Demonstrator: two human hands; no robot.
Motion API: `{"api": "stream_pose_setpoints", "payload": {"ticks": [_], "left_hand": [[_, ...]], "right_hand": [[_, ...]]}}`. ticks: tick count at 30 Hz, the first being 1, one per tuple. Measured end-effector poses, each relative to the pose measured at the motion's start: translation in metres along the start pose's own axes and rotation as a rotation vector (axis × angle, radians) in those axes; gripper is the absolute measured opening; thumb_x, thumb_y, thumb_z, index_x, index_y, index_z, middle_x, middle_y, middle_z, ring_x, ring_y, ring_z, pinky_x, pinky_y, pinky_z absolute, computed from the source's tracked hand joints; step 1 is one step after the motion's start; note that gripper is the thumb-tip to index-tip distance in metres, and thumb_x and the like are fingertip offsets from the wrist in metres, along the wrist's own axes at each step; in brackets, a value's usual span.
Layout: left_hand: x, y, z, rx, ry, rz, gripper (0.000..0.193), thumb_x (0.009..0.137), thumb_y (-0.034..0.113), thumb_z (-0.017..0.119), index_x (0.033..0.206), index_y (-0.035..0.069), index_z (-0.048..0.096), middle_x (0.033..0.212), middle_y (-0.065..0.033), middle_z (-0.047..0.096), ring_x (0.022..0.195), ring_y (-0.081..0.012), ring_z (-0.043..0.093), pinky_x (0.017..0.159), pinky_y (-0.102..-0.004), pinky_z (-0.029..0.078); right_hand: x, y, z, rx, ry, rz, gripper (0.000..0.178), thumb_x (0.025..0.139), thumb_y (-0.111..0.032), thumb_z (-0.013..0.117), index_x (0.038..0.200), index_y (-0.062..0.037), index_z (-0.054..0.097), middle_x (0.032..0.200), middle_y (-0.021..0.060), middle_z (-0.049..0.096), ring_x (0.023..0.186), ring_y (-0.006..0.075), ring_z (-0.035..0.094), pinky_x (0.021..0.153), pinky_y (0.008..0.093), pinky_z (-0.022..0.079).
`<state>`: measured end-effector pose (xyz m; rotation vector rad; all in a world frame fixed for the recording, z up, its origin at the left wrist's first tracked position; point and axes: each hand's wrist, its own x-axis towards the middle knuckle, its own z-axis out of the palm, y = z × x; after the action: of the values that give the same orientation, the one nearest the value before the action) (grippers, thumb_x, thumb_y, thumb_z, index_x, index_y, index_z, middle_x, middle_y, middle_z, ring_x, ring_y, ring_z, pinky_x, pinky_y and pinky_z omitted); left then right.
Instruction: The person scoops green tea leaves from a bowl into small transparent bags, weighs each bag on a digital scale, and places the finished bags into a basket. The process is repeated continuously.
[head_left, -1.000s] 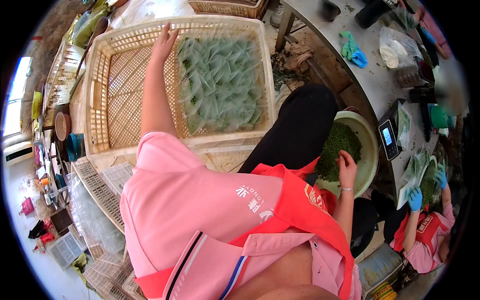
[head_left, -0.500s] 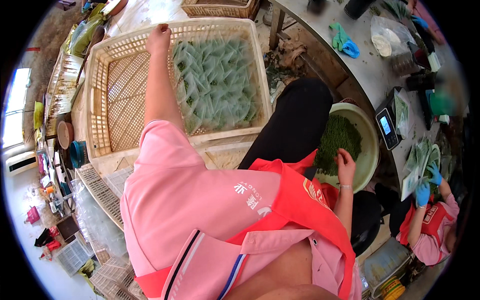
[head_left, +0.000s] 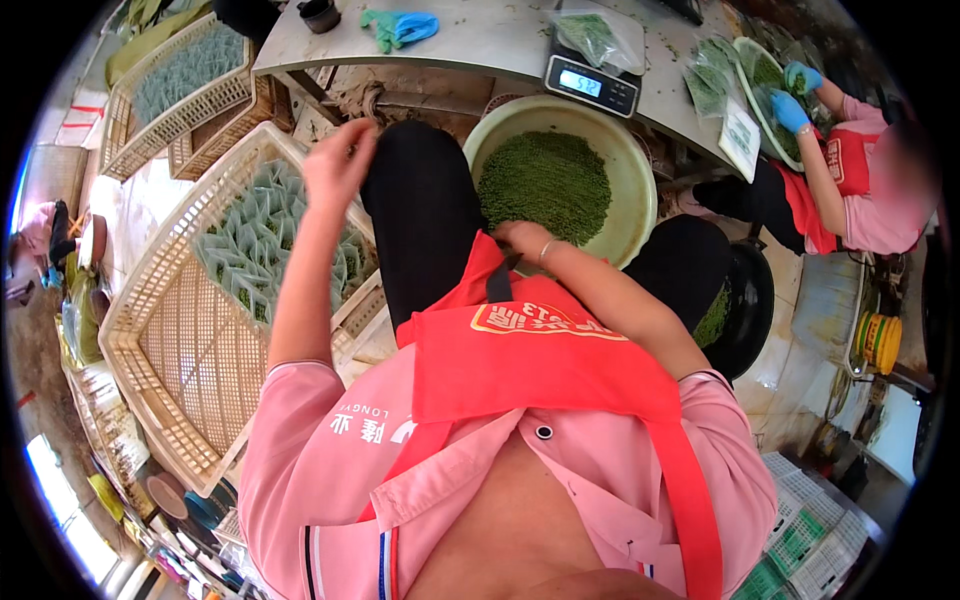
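My left hand is raised beside my left knee, over the near right rim of a cream plastic crate. Its fingers curl loosely, with a gap by the thumb and nothing visible in them. Part of the crate holds upright clear bags with green contents, packed in rows; its other part shows bare lattice. My right hand is at the near left edge of a pale green basin, its fingertips partly hidden. A heap of small green grains lies inside the basin, between my knees.
A metal table runs beyond the basin, bearing a digital scale with a filled bag and blue-green gloves. On the right, a co-worker's blue-gloved hands work at a tray of greens. Another bag-filled crate stands far left.
My view has swung rightward, bringing the basin to the middle. My left hand has come away from over the crate's far rim toward my knee. My right hand now sits at the basin's near edge.
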<state>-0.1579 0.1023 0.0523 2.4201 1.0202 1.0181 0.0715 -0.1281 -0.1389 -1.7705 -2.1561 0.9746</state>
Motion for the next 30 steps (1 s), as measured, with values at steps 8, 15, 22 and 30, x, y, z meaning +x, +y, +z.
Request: {"api": "stream_pose_setpoints", "payload": {"ticks": [8,15,22,30], "left_hand": [[0.013,0.085,0.102,-0.131,-0.144,0.243,0.013,0.081,0.019,0.065,0.092,0.012,0.066,0.071,-0.0077,0.065,0.062,-0.0234,0.064,0.056,-0.0337,0.049],[0.010,0.094,0.112,-0.011,-0.263,0.288,0.012,0.082,0.022,0.061,0.092,0.015,0.063,0.064,-0.0077,0.061,0.059,-0.0253,0.062,0.052,-0.0370,0.048],[0.010,0.093,0.118,0.036,-0.317,0.360,0.011,0.082,0.022,0.060,0.091,0.015,0.063,0.061,-0.0081,0.059,0.058,-0.0262,0.061,0.051,-0.0383,0.047],[0.007,0.094,0.118,-0.039,-0.363,0.311,0.014,0.082,0.022,0.061,0.094,0.014,0.064,0.067,-0.0095,0.063,0.061,-0.0256,0.063,0.054,-0.0366,0.049]], "right_hand": [[-0.038,0.013,-0.009,-0.069,-0.229,0.366,0.021,0.074,-0.020,0.060,0.091,-0.0110,0.068,0.092,0.0153,0.066,0.085,0.0339,0.063,0.077,0.0430,0.050],[-0.052,-0.001,-0.174,-0.097,0.993,0.225,0.027,0.081,-0.012,0.055,0.107,-0.0103,0.060,0.113,0.0121,0.060,0.092,0.0321,0.061,0.079,0.0408,0.050],[-0.005,0.003,-0.271,-0.249,0.801,0.528,0.052,0.080,-0.007,0.049,0.130,-0.0219,0.044,0.141,0.0151,0.035,0.098,0.0373,0.059,0.081,0.0438,0.050],[-0.014,0.030,-0.240,-0.104,1.116,0.335,0.019,0.078,-0.006,0.058,0.097,-0.0093,0.059,0.107,0.0090,0.057,0.077,0.0256,0.063,0.066,0.0377,0.050]]}}
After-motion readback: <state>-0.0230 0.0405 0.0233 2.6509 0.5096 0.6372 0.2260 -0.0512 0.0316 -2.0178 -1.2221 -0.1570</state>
